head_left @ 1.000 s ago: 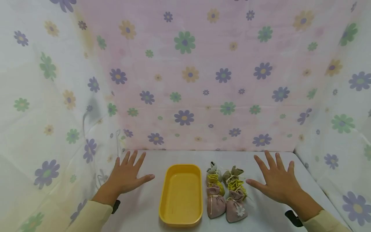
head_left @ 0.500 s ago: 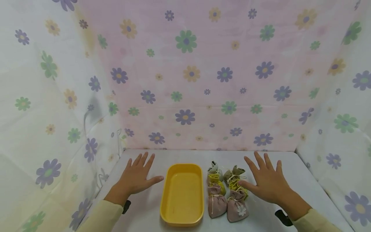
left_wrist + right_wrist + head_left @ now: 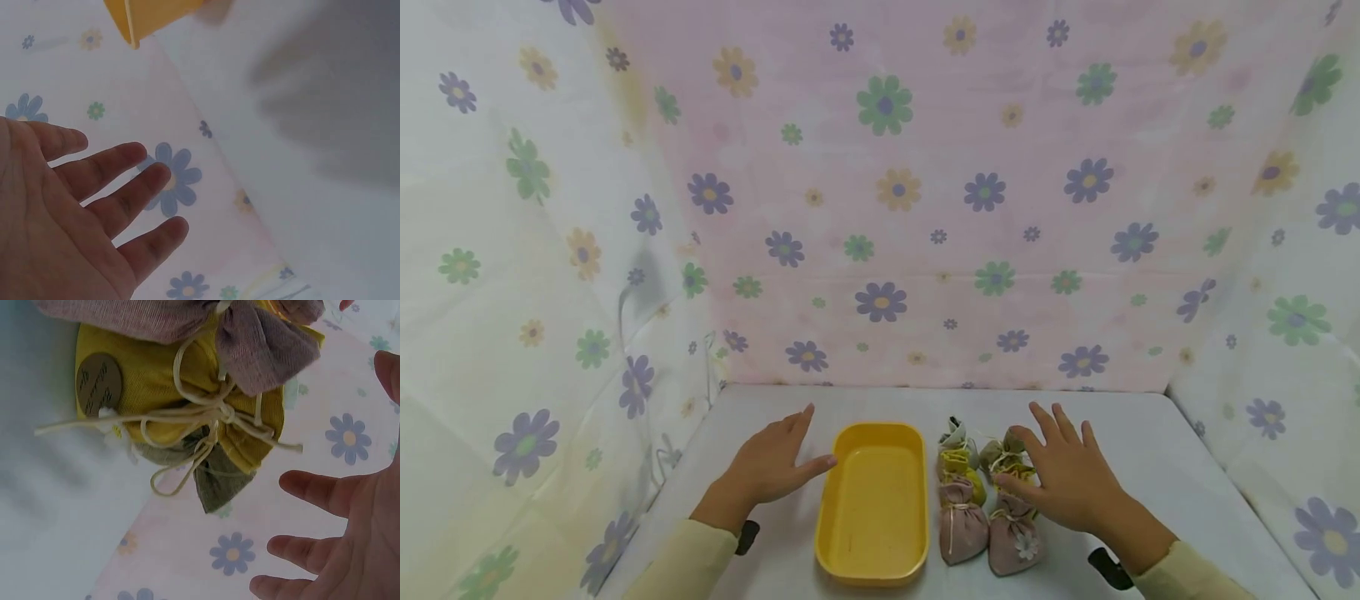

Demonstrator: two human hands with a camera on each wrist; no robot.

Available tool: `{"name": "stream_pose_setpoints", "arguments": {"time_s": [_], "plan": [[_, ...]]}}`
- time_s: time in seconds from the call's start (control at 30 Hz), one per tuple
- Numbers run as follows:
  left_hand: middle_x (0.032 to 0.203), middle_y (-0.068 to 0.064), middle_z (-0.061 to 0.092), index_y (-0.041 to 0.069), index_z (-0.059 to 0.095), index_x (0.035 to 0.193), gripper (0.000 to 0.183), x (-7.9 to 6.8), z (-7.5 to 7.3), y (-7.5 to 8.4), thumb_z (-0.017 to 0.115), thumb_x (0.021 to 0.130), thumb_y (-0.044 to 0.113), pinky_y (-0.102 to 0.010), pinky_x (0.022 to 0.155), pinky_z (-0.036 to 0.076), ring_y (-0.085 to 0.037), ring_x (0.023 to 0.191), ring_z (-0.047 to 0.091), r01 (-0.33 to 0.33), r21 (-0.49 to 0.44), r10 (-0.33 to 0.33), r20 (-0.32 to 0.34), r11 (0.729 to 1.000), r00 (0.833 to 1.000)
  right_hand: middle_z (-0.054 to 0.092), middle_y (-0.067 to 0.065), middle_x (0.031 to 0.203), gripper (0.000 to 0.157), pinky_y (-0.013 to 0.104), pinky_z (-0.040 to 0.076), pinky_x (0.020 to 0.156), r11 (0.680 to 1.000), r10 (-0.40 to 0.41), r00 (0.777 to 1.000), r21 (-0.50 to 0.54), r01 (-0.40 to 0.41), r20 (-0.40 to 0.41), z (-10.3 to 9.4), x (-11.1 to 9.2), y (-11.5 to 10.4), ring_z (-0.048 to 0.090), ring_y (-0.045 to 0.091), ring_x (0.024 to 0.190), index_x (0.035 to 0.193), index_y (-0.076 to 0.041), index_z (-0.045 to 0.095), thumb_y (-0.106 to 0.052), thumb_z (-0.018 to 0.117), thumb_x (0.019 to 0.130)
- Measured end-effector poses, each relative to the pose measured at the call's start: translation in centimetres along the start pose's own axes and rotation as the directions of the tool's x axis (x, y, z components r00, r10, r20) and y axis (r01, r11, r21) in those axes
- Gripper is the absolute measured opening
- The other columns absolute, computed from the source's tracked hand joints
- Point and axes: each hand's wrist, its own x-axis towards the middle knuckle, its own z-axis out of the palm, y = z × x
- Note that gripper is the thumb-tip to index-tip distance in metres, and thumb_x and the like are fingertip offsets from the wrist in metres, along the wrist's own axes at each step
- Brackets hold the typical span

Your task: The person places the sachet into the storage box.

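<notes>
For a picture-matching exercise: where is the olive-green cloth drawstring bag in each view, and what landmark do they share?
Head: olive-green bag, low, right of centre, partly behind the right hand.
Left wrist: not in it.
Right wrist: just below the middle.
Shared landmark: pale floral fabric backdrop.

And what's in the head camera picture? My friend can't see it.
A person's left hand hovers by a yellow tray and their right hand by small drawstring bags on a white table. Flowery cloth hangs behind.
</notes>
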Motion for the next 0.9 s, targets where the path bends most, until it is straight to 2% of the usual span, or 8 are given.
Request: {"name": "stream_pose_setpoints", "arguments": {"time_s": [0.13, 0.27, 0.47, 0.57, 0.7, 0.77, 0.9], "plan": [[0.162, -0.017, 0.042, 0.017, 0.020, 0.167, 0.109, 0.2, 0.6, 0.3, 0.040, 0.088, 0.089, -0.065, 0.115, 0.040, -0.041, 0.144, 0.046, 0.034, -0.047, -0.032, 0.029, 0.998, 0.999, 0.042, 0.018, 0.161, 0.094, 0.085, 0.021, 0.111, 1.000, -0.013, 1.000, 0.003, 0.013, -0.003, 0.4, 0.2, -0.8, 0.031, 0.051, 0.150, 0.139, -0.021, 0.063, -0.093, 0.033, 0.086], [0.162, -0.022, 0.040, 0.015, 0.025, 0.166, 0.109, 0.3, 1.1, 0.6, 0.039, 0.088, 0.089, -0.067, 0.114, 0.040, -0.044, 0.145, 0.044, 0.065, -0.090, -0.061, 0.042, 0.994, 0.997, 0.049, 0.014, 0.155, 0.093, 0.084, 0.022, 0.112, 0.999, -0.039, 0.999, 0.024, 0.039, -0.005, 0.8, 0.2, -1.3, 0.038, 0.047, 0.147, 0.137, -0.018, 0.065, -0.091, 0.035, 0.087], [0.162, -0.022, 0.040, 0.013, 0.032, 0.163, 0.099, 0.6, 1.7, 1.0, 0.046, 0.092, 0.081, -0.068, 0.114, 0.039, -0.045, 0.145, 0.044, 0.094, -0.139, -0.089, 0.039, 0.986, 0.995, 0.059, 0.004, 0.136, 0.074, 0.083, 0.027, 0.110, 0.993, -0.085, 0.996, 0.076, 0.087, -0.023, 1.5, 0.3, -1.8, 0.050, 0.036, 0.136, 0.123, -0.026, 0.070, -0.086, 0.047, 0.088], [0.158, -0.019, 0.046, 0.013, 0.036, 0.161, 0.096, 0.8, 2.2, 1.1, 0.048, 0.092, 0.080, -0.066, 0.112, 0.044, -0.041, 0.138, 0.052, 0.097, -0.163, -0.094, 0.027, 0.982, 0.995, 0.059, 0.004, 0.135, 0.069, 0.082, 0.027, 0.112, 0.992, -0.095, 0.995, 0.082, 0.097, -0.028, 1.7, 0.4, -2.0, 0.051, 0.035, 0.134, 0.122, -0.027, 0.070, -0.084, 0.052, 0.088], [0.145, -0.010, 0.057, 0.015, 0.042, 0.157, 0.090, 1.2, 3.0, 1.1, 0.053, 0.093, 0.077, -0.060, 0.104, 0.052, -0.030, 0.125, 0.062, 0.115, -0.208, -0.112, 0.026, 0.971, 0.993, 0.060, 0.004, 0.137, 0.060, 0.079, 0.029, 0.113, 0.988, -0.114, 0.993, 0.101, 0.118, -0.041, 2.1, 0.4, -2.3, 0.052, 0.034, 0.135, 0.120, -0.031, 0.069, -0.080, 0.056, 0.089], [0.141, -0.007, 0.059, 0.015, 0.042, 0.157, 0.088, 1.4, 3.5, 1.1, 0.056, 0.093, 0.075, -0.057, 0.102, 0.054, -0.026, 0.122, 0.063, 0.130, -0.243, -0.125, 0.034, 0.961, 0.992, 0.060, 0.003, 0.136, 0.055, 0.077, 0.031, 0.113, 0.985, -0.128, 0.990, 0.113, 0.134, -0.055, 2.3, 0.5, -2.4, 0.052, 0.033, 0.134, 0.118, -0.033, 0.069, -0.078, 0.058, 0.089], [0.140, -0.006, 0.060, 0.014, 0.043, 0.156, 0.087, 1.8, 4.3, 1.0, 0.060, 0.093, 0.071, -0.056, 0.101, 0.055, -0.024, 0.119, 0.062, 0.149, -0.327, -0.141, 0.046, 0.933, 0.989, 0.063, -0.002, 0.128, 0.046, 0.067, 0.041, 0.110, 0.979, -0.152, 0.985, 0.125, 0.162, -0.086, 2.7, 0.5, -2.9, 0.055, 0.029, 0.128, 0.110, -0.032, 0.070, -0.073, 0.065, 0.089]]}}
